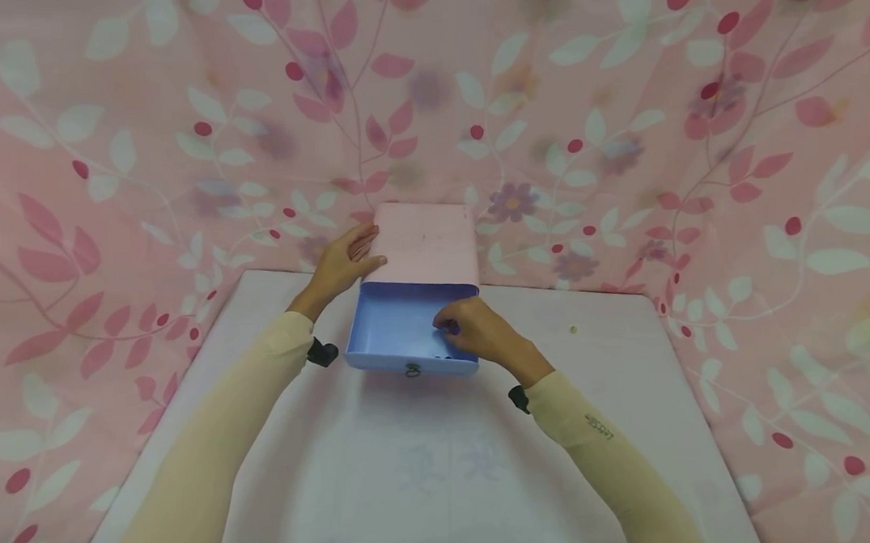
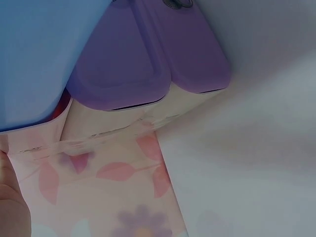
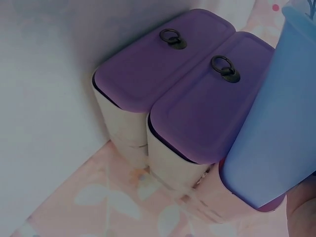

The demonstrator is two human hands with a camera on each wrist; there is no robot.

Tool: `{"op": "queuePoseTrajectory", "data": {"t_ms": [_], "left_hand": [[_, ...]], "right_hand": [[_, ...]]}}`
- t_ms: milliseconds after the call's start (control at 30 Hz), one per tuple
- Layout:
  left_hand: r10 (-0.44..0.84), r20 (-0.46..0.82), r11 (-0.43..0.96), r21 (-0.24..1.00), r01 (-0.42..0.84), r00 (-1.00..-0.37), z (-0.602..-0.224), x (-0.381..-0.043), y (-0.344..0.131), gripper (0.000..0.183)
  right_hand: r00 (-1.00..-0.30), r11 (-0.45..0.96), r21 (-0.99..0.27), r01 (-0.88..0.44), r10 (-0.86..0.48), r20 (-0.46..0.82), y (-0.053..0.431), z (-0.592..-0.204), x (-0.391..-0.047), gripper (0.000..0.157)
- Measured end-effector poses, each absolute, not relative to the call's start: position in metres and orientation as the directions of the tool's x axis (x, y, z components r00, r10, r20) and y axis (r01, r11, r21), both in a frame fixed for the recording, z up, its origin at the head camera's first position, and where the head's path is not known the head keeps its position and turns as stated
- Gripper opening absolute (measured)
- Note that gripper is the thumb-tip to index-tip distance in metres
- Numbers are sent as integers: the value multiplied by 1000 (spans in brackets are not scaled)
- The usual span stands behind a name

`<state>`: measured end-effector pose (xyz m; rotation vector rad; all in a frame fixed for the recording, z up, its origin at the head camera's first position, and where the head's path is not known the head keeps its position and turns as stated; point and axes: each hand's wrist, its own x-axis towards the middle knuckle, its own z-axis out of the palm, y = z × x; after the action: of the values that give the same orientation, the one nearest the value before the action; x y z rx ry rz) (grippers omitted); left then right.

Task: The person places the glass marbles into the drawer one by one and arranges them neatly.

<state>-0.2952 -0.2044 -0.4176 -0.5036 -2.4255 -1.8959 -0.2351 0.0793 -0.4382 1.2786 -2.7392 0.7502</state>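
A pink drawer box (image 1: pixel 426 243) stands at the back of the table, its light blue drawer (image 1: pixel 389 318) pulled out toward me. My left hand (image 1: pixel 341 263) rests against the box's left side, thumb along the upper front edge. Inside the drawer's right half is my right hand (image 1: pixel 477 330), fingers curled together around a small dark thing (image 1: pixel 452 327) mostly hidden by them. Small dark bits (image 1: pixel 442 357) lie on the drawer floor near its front. A metal ring pull (image 1: pixel 413 370) hangs on the drawer front. Lower down, purple drawers (image 3: pixel 197 108) with ring pulls are closed.
The white table (image 1: pixel 443 465) meets a pink floral cloth (image 1: pixel 428 102) behind and at both sides. A small yellow-green piece (image 1: pixel 573 329) lies on the table to the right of the box. Dark wrist cameras (image 1: pixel 323 354) sit below both wrists.
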Motion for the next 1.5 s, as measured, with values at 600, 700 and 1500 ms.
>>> {"op": "queuePoseTrajectory", "data": {"t_ms": [600, 700, 1500], "left_hand": [[237, 206, 226, 939, 260, -950, -417, -293, -204, 75], [232, 206, 222, 940, 258, -951, -417, -293, -204, 75], [226, 195, 234, 940, 248, -954, -416, -292, -203, 73]], "right_hand": [[-695, 582, -404, -706, -679, 237, 79, -443, -231, 20], [-687, 552, -430, -715, -669, 284, 83, -442, -230, 20], [-810, 283, -779, -560, 10, 586, 184, -450, -260, 18]]}}
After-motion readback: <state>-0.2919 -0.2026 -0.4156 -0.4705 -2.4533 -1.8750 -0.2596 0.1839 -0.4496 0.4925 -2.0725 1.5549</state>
